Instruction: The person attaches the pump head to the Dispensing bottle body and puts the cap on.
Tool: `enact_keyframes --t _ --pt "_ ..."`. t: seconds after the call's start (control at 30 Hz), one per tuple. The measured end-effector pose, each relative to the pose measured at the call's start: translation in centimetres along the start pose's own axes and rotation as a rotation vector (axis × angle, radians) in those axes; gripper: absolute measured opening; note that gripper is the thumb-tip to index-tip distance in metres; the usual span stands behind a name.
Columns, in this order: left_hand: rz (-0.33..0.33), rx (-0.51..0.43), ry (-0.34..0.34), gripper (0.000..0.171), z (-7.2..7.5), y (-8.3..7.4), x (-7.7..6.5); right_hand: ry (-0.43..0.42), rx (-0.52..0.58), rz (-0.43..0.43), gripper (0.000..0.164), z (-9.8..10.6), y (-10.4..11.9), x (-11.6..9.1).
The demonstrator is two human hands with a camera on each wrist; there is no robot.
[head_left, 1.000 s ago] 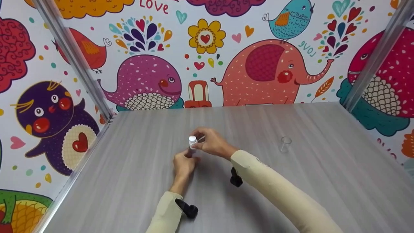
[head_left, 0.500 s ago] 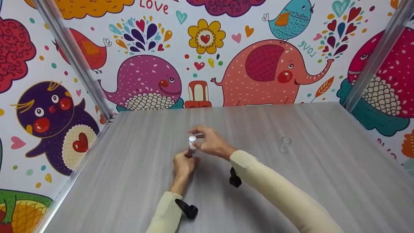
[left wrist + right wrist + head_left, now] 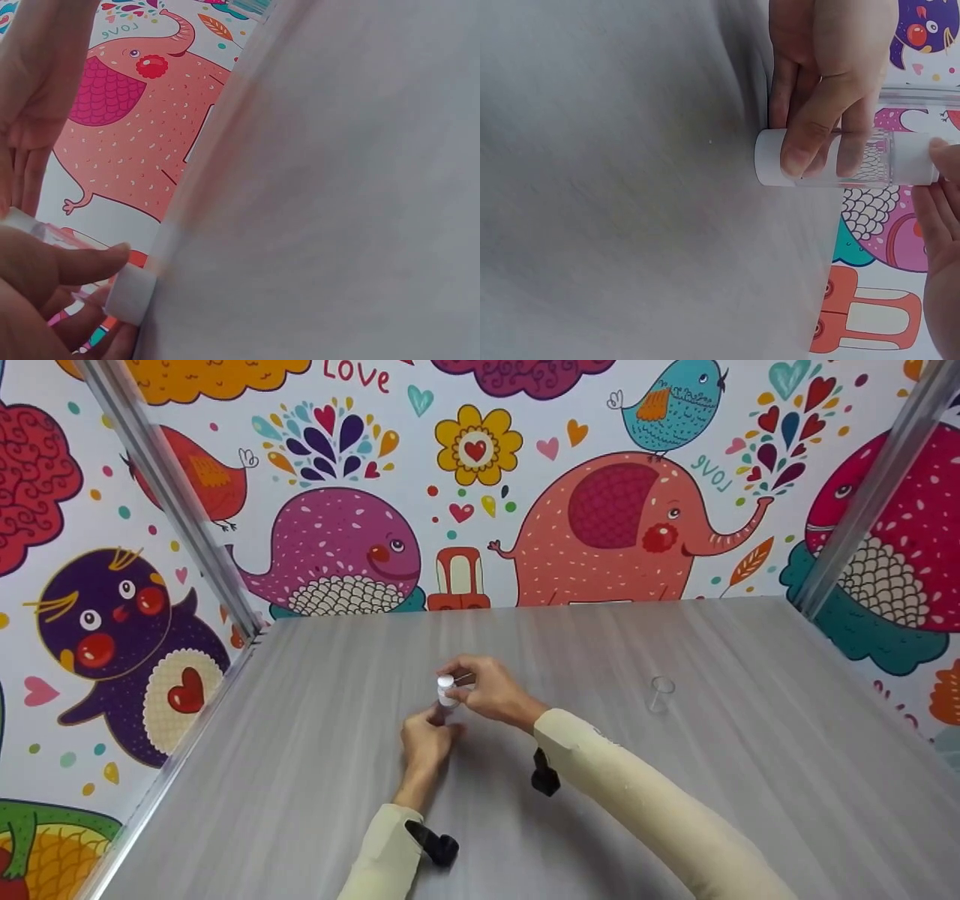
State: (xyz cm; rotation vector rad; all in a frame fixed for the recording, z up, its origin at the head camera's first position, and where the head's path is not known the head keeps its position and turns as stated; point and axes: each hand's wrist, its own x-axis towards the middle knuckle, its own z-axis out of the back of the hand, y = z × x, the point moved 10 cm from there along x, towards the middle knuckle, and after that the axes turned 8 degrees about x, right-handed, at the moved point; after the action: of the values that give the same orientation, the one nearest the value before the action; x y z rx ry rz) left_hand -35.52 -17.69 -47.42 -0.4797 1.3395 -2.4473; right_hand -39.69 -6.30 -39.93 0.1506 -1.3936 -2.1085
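A small clear cylindrical bottle [image 3: 880, 161] with a white base [image 3: 769, 157] and a white top [image 3: 445, 681] stands upright, between both hands. My left hand [image 3: 426, 741] grips its lower part, thumb and fingers around the clear wall and the edge of the base, as the right wrist view shows. At the upper end my right hand [image 3: 496, 690] pinches the white top between thumb and fingers. The left wrist view shows the base [image 3: 133, 294] below the left fingers. In the head view, the hands hide most of the bottle's body.
A clear open cylinder like a cap or small cup [image 3: 661, 694] stands on the grey wood-grain table [image 3: 300, 810], to the right of the hands. Printed cartoon walls and metal posts [image 3: 847, 502] close off the back and sides.
The right hand's fingers were spread wider around the bottle's white top half a second ago; now they are drawn in against it. The left hand and bottle stay in place.
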Motion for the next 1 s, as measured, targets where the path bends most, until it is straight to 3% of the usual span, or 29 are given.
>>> enact_keyframes --t 0.37,0.6,0.73,1.0 --pt "0.026 -0.003 0.020 0.031 -0.1 0.1 0.0 -0.033 0.039 -0.014 0.027 0.5 -0.5 0.2" --pt "0.063 0.048 0.040 0.031 -0.2 0.3 0.2 -0.021 0.038 -0.010 0.045 0.8 -0.2 0.2" --pt "0.066 0.056 0.031 0.030 -0.2 0.2 0.2 0.009 0.025 -0.020 0.049 0.6 -0.1 0.2" --pt "0.066 0.034 0.019 0.027 -0.1 0.5 0.0 0.063 0.036 -0.052 0.041 -0.5 -0.5 0.1"
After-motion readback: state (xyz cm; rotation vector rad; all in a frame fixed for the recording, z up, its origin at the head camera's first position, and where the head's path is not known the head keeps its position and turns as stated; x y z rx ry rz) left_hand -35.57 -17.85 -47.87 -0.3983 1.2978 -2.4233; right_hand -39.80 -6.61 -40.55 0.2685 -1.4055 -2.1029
